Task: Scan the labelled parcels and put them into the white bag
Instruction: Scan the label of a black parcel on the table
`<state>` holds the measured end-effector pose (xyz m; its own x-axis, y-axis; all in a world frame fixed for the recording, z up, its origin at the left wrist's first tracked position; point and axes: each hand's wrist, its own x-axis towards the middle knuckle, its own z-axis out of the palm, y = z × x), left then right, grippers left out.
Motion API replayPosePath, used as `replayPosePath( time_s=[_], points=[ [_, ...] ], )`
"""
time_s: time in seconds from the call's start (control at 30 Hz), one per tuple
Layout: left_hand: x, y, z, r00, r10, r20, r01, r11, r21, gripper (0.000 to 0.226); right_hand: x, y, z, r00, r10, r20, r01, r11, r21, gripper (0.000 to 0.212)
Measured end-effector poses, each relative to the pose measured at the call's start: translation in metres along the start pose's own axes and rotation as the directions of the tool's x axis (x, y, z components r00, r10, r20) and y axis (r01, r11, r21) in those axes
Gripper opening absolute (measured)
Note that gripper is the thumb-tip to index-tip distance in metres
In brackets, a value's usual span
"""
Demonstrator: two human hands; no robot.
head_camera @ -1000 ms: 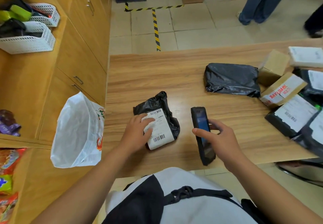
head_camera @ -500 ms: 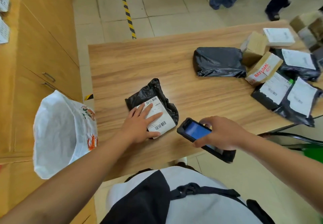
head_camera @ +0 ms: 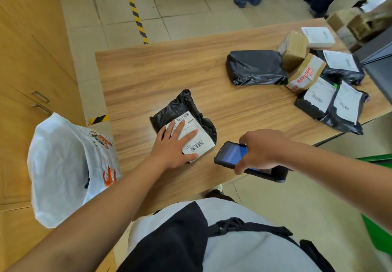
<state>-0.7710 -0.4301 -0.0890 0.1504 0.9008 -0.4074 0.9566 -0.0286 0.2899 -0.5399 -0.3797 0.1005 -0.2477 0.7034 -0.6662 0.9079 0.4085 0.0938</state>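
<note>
Pressing parcel (head_camera: 182, 106) flat on table (head_camera: 148, 70), near edge, left hand (head_camera: 172, 145) fingers straight. Gripping scanner (head_camera: 230, 155), right hand (head_camera: 264, 150) curled round it. Aim at lower barcode (head_camera: 197, 144); keep thumb clear; then into bag (head_camera: 63, 165), left.

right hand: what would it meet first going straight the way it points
Likely the labelled black parcel under the left hand, near its lower barcode; how high the scanner is held is unclear.
</note>
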Motion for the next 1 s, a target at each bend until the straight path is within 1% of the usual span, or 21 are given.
replayPosePath(
  time_s=[0.1, 0.3, 0.63, 0.77, 0.87, 1.0],
  points=[
    [-0.001, 0.001, -0.002, 1.0, 0.007, 0.007, -0.007, 1.0, -0.003, 0.089, -0.002, -0.003, -0.002, 1.0, 0.011, -0.011, -0.011, 1.0, -0.022, 0.061],
    [-0.002, 0.002, -0.003, 1.0, 0.012, 0.006, -0.012, 1.0, -0.008, 0.088, -0.007, -0.005, -0.002, 1.0, 0.025, -0.015, -0.025, 0.999, -0.039, 0.054],
    [-0.003, 0.003, -0.004, 1.0, 0.005, -0.003, -0.005, 0.998, -0.055, 0.09, -0.01, -0.004, -0.005, 0.999, 0.047, -0.009, -0.047, 0.997, -0.062, 0.051],
    [-0.003, 0.005, -0.006, 1.0, -0.007, 0.008, 0.008, 0.999, -0.049, 0.091, -0.01, -0.003, -0.009, 0.998, 0.057, -0.013, -0.058, 0.996, -0.069, 0.048],
    [-0.002, 0.005, -0.01, 1.0, -0.012, 0.015, 0.013, 0.997, -0.074, 0.092, -0.008, 0.001, -0.012, 0.998, 0.064, -0.001, -0.064, 0.996, -0.064, 0.049],
    [-0.005, 0.001, -0.019, 0.999, 0.016, 0.035, -0.013, 0.996, -0.088, 0.093, -0.008, 0.008, -0.017, 0.997, 0.064, 0.039, -0.062, 0.997, -0.044, 0.049]
  ],
)
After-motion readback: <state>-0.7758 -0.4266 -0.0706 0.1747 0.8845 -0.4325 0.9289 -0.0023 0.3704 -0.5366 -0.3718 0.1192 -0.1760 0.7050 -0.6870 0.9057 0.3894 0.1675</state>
